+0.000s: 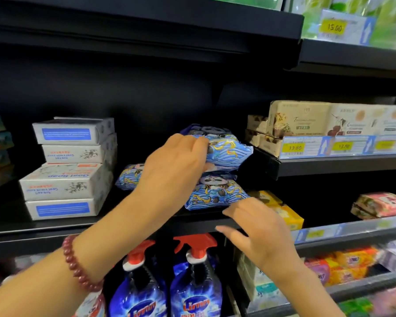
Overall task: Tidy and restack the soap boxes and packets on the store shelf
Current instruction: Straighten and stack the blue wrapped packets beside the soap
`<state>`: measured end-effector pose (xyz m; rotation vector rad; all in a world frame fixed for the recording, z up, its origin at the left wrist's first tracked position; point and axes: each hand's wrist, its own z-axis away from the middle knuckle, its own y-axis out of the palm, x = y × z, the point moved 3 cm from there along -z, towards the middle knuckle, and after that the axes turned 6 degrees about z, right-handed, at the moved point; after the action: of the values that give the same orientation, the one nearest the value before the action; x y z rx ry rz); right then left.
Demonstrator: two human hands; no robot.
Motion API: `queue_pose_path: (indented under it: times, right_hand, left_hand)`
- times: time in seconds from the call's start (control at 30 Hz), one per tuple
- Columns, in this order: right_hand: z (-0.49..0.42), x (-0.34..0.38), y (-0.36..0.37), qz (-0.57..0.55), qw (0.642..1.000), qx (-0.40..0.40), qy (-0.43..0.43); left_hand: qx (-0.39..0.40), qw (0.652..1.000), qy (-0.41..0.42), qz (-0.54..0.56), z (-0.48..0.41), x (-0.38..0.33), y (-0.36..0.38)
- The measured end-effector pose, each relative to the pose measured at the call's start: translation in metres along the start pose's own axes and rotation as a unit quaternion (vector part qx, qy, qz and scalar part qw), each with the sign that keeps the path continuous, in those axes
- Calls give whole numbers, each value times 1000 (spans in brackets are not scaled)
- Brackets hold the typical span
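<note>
Now, on the matte black shelf (44, 227), your left hand (172, 165) is gripping a glossy, crinkled blue packet (229, 149), your right hand (261, 232) hovering loose-fingered

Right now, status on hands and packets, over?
Left hand grips top blue packet, on lower packet. Right hand open, by shelf edge. Soap boxes stacked unevenly at left.

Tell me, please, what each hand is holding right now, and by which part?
The left hand grips the top blue packet by its left end, fingers curled over it. The right hand holds nothing.
</note>
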<state>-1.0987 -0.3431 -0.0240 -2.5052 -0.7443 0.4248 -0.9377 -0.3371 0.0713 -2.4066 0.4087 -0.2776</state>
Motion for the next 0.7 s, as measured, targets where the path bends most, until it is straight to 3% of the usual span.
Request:
queue_pose_path:
  times: [0.1, 0.17, 0.33, 0.7]
  right_hand:
    - [6, 1, 7, 11, 999, 47, 12]
    - [8, 2, 8, 3, 998, 48, 29]
    - [9, 2, 9, -10, 998, 46, 51]
    - [13, 4, 8, -21, 996, 59, 57]
  left_hand:
    - [49, 998, 13, -45, -4, -10, 22]
    - [58, 998, 29, -18, -3, -15, 33]
    - [32, 996, 3, 83, 4, -8, 40]
    - [4, 991, -18, 131, 18, -1, 39]
